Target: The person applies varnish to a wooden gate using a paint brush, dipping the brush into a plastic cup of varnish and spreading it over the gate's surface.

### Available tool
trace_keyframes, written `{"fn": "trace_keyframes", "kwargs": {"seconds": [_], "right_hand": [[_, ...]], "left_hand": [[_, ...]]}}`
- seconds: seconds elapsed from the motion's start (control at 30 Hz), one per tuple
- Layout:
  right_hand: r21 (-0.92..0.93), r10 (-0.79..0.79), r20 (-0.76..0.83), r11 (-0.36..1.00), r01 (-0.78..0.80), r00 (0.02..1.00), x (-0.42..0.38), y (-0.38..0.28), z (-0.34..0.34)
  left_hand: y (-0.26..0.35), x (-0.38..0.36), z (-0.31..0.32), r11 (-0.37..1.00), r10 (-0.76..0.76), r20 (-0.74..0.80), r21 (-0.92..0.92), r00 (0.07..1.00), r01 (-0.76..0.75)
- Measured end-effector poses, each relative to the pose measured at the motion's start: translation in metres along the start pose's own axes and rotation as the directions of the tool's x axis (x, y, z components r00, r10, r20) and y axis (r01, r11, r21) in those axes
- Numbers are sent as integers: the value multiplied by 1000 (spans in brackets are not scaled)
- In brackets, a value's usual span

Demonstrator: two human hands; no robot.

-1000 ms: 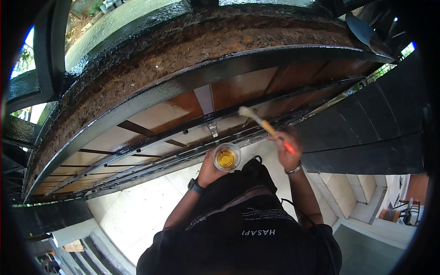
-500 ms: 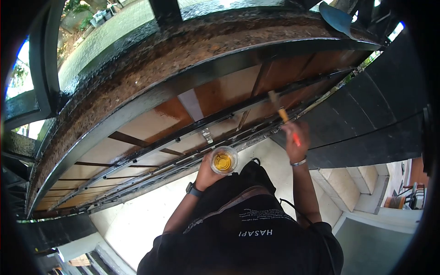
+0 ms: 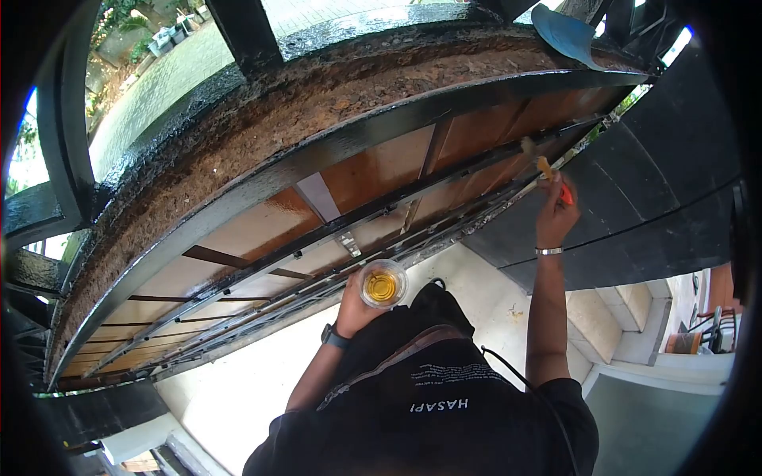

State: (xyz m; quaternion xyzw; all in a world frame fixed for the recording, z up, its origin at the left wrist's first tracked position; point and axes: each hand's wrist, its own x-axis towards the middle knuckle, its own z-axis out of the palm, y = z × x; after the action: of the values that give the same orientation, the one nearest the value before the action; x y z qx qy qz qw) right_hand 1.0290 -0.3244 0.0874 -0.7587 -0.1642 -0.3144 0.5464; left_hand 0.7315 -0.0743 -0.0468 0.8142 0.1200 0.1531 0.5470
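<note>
My left hand [image 3: 359, 308] is wrapped round a clear plastic cup [image 3: 383, 283] with amber liquid in its bottom, held upright in front of my body. My right hand [image 3: 558, 208] grips a paintbrush [image 3: 544, 166] by its handle, which shows orange-red at the end and yellowish near the bristles. The bristles, blurred, overlap the far right part of the wooden panels [image 3: 381, 166] in this view. Several of those panels are dark reddish brown and glossy, others pale. Black metal bars [image 3: 317, 236] run along them.
A curved black metal frame [image 3: 262, 170] edges the panels, with a rough brown strip [image 3: 230, 151] above it. A blue curved sheet [image 3: 567, 36] hangs at the upper right. Black wall panels [image 3: 635, 174] stand to the right, near pale steps [image 3: 599, 317]. The floor [image 3: 238, 381] is light.
My right hand with the paintbrush has moved up and to the right, along the panels. My left hand still holds the cup in nearly the same place. The view has shifted slightly.
</note>
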Motion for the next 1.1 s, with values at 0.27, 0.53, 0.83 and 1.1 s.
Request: {"fn": "trace_keyframes", "kwargs": {"seconds": [0.27, 0.53, 0.83, 1.1], "right_hand": [[-147, -452, 642, 720, 678, 619, -12, -39, -2], [336, -498, 567, 867, 367, 656, -18, -47, -3], [167, 73, 61, 983, -82, 995, 7, 30, -14], [-123, -424, 358, 861, 493, 832, -26, 7, -5]], "left_hand": [[-10, 4, 7, 999, 46, 22, -15, 999, -46], [-5, 4, 16, 1000, 12, 11, -26, 1000, -12], [-7, 7, 19, 997, -39, 23, -65, 999, 40], [-9, 23, 33, 998, -8, 39, -61, 999, 10]]}}
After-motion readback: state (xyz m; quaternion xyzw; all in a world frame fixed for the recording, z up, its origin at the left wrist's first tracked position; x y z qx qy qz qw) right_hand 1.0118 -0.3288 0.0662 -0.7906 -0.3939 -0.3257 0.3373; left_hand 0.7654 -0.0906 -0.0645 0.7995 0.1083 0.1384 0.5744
